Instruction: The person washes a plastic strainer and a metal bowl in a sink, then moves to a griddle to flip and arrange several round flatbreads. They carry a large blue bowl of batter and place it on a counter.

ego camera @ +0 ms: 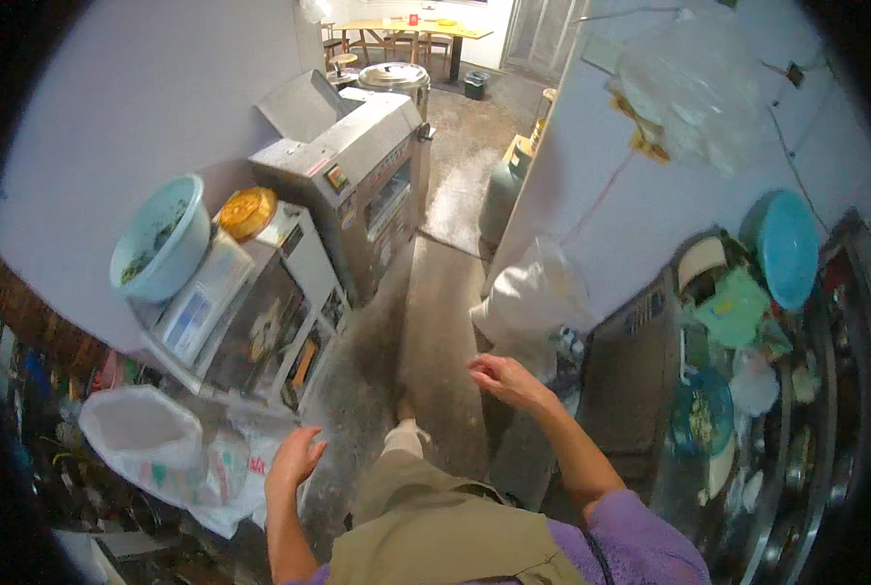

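Nothing is in my left hand (296, 455), which hangs at the lower left beside a white plastic sack (143, 424) with its mouth open. Further right, my right hand (507, 380) is raised over the floor, its fingers loosely curled and nothing seen in them. It is nearest to a translucent plastic bag (537, 292) against the wall. Ahead on the left stands a metal machine (347, 153) with a switch on its side. A light-blue basin (165, 241) with leafy greens rests by a scale (194, 307), near a yellow lidded container (246, 212).
A doorway opens ahead, with a gas cylinder (505, 190) at its right, a big lidded steel pot (393, 77) at its left and a wooden table (413, 28) beyond. To the right are a blue basin (790, 248), a green cloth or bag (733, 307) and a teal bowl (702, 413) holding food.
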A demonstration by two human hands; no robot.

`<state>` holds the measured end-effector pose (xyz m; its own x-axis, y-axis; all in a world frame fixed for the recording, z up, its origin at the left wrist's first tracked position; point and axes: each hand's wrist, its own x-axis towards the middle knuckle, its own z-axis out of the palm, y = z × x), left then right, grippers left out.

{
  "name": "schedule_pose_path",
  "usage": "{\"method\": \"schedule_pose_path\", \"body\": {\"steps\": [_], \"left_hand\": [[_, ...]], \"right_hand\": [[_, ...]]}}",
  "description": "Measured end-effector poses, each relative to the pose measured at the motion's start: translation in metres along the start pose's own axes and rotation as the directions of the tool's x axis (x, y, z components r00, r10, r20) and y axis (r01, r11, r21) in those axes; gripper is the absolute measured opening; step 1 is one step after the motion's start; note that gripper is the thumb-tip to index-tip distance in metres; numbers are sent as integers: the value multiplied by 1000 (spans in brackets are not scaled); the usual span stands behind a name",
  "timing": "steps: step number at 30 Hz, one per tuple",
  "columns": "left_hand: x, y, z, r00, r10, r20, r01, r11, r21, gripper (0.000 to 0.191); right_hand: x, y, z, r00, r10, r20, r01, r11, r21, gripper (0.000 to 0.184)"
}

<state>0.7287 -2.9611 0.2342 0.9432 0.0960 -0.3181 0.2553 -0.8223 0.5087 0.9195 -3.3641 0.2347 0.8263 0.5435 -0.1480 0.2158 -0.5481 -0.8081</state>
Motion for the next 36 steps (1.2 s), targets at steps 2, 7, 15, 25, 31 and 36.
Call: {"method": "schedule_pose_path", "body": {"steps": [2,7,15,25,31,36], "left_hand": [[61,-7,-10,992,-116,44,115,993,25,38],[284,33,-73,997,-67,48,61,992,107,38],[622,246,-167,770,637,41,-638,770,14,35],[886,336,-225,796,605,16,-604,794,60,34],[980,321,-236,921,388,19,-387,921,-44,35],[1092,352,-259,916,400,-34,-400,901,-170,37]], "right_hand": [[90,-4,-29,997,-48,66,44,997,63,32],[263,-5,-107,996,-24,80,18,997,76,29],[389,79,-236,950,309,42,-307,903,300,34],[716,162,-389,968,236,81,-238,779,580,37],[877,192,-489,982,174,75,-175,679,713,38],[937,274,-575,882,470,26,-302,523,797,30]]}}
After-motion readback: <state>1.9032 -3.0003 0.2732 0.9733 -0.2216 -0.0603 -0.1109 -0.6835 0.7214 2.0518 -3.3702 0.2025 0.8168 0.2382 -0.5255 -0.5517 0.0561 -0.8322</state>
